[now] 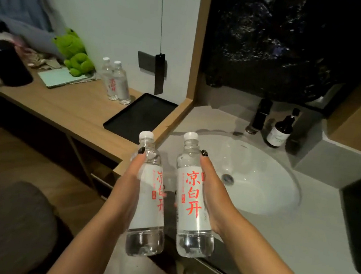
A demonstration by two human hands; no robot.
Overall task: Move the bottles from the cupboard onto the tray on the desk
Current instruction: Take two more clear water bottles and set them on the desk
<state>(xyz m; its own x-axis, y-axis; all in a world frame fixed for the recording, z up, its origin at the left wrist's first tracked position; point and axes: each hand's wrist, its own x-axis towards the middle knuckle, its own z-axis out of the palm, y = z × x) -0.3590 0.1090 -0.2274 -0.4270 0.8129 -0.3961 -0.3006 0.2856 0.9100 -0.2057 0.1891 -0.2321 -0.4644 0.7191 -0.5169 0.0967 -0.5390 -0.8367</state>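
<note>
Wooden worktop [66,105] and grey washbasin counter [299,229] meet at a wood partition; observations follow, taken from the hands outward with the tray as reference

Left hand [129,183] is wrapped around one clear water bottle [149,196], thumb laid up its shoulder. Right hand [211,194] grips a second water bottle [194,197] from the far side, thumb pointing towards the cap. Both bottles are upright, tilted slightly, white caps on, white labels with red characters facing the camera. They are side by side and close together, held in the air on the near side of the tray, over the edge where worktop and counter meet.

Black tray [141,116] lies flat on the worktop against the partition, nothing standing on it. Just beyond its far left corner stand two more capped bottles [117,82], touching each other, on bare wood. Further left of the tray sit a green frog toy [74,53] and a notebook [62,77]. Right of the tray lies the white basin [260,179], with a dark pump bottle [280,130] beside the tap [259,116]
</note>
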